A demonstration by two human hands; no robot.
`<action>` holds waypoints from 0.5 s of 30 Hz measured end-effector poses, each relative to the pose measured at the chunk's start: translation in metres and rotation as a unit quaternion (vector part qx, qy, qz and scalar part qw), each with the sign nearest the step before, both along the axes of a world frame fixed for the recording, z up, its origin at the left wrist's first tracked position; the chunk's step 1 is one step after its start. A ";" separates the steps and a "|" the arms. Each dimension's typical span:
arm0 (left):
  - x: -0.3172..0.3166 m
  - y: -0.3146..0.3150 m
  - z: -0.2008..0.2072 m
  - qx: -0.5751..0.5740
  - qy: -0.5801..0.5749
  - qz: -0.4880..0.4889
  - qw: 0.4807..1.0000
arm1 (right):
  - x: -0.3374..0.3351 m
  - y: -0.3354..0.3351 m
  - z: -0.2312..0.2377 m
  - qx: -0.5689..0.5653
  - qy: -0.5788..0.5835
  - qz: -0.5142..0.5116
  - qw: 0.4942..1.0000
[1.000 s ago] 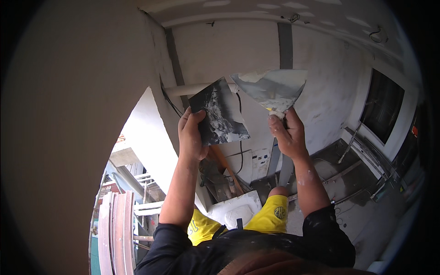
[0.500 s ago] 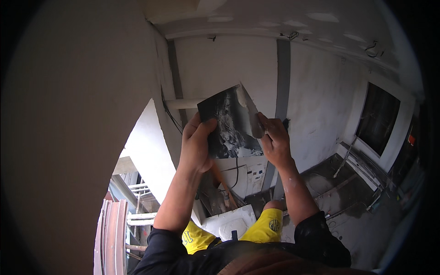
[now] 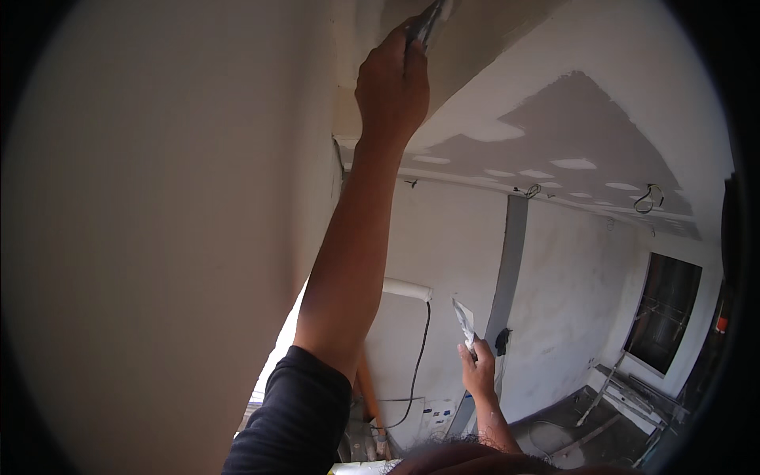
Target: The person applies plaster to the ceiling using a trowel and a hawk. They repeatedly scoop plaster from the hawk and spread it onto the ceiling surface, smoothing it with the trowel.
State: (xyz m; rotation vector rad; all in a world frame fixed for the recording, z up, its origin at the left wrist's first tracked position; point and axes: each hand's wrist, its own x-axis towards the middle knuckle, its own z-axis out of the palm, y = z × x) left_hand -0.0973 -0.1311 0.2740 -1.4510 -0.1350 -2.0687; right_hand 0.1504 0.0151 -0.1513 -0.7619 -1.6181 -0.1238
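My left hand (image 3: 393, 91) reaches high at the top of the view, its fingers wrapped round a plastering trowel (image 3: 425, 25). The trowel shows almost edge-on, close against the ceiling strip (image 3: 483, 36) beside the left wall; its upper part runs out of the picture. Lower and to the right, my right hand (image 3: 480, 370) grips a putty knife (image 3: 465, 318) by its handle. White plaster coats the putty knife's blade, which points up and stands apart from any surface.
A plain wall (image 3: 158, 237) fills the left side. Grey ceiling board (image 3: 582, 119) with white plaster patches spreads to the right, with loose wires (image 3: 649, 198) hanging from it. A white pipe (image 3: 408, 289) with a dark cable is behind my left arm. Boards and poles (image 3: 633, 400) lie by the window (image 3: 663, 313).
My hands were together in front of me, the putty knife at the plaster-smeared trowel. They have parted: the left rose with the trowel to the ceiling, the right dropped lower. The view has tilted up.
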 end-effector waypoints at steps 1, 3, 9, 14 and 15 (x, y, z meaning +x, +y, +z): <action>0.004 -0.001 0.010 0.024 0.007 0.002 1.000 | 0.001 0.000 -0.006 -0.002 0.004 -0.001 1.000; 0.006 -0.006 0.025 0.002 0.022 -0.012 1.000 | 0.000 -0.003 -0.013 -0.010 0.017 0.006 1.000; 0.019 -0.012 0.058 0.113 0.029 0.032 0.993 | -0.003 -0.011 -0.025 -0.054 0.054 0.027 0.997; 0.028 -0.015 0.068 0.171 0.034 0.045 0.984 | -0.006 -0.017 -0.031 -0.066 0.063 0.033 0.995; 0.030 -0.016 0.069 0.179 0.033 0.045 0.982 | -0.005 -0.017 -0.033 -0.070 0.062 0.031 0.995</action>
